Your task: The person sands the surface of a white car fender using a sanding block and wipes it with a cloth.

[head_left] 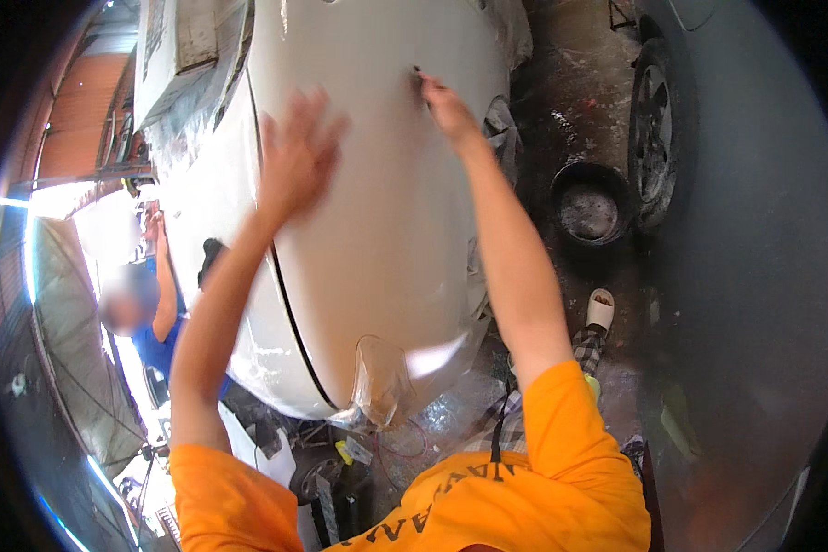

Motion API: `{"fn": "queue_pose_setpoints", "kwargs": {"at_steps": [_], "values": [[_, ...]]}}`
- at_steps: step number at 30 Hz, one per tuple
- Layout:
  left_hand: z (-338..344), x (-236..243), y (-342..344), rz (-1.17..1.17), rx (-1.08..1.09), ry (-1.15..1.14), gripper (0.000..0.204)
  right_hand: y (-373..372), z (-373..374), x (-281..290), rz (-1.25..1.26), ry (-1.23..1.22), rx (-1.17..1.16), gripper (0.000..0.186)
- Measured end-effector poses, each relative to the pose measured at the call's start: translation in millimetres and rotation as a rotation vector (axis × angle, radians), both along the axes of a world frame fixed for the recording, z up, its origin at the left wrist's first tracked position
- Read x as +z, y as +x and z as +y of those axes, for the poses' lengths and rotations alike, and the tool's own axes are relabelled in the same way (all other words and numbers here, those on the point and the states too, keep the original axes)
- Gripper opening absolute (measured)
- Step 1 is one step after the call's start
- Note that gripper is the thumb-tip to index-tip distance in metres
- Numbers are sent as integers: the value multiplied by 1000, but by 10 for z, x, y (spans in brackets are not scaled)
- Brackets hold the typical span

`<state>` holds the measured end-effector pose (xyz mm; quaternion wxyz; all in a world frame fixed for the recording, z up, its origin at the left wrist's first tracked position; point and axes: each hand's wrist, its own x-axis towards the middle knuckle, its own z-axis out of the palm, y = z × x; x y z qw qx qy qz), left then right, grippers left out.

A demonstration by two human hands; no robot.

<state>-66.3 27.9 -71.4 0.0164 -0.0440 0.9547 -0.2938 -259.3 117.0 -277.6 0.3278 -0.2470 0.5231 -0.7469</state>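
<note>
White car panel (377, 184) fills frame centre. Left hand (294, 156) blurred, grip spread flat on the panel. Right hand (446, 106), upper centre: grip pinching a small dark piece (418, 75) against the panel. Black basin (589, 207) at centre right.

Two hands (294, 156), one white car panel (377, 212), perhaps two wheels (651, 129)

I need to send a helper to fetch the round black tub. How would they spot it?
Start at the big white car body panel that both hands work on, then look to its right at the wet concrete floor. The round black tub sits there beside the grey car's wheel; it is the only low, open, round container there.
</note>
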Motion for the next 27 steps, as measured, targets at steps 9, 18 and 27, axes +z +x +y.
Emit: {"fn": "queue_pose_setpoints", "kwargs": {"at_steps": [9, 18, 27], "values": [[898, -677, 1061, -620, -81, 34, 68, 1677, 2064, -1162, -1024, -96, -198, 33], [-490, -165, -1066, 73, 103, -472, 61, 1841, 2464, -1623, -791, 237, -426, 40], [161, -474, -242, -617, 49, 147, 68, 368, 930, -715, 95, 226, -622, 48]]}}
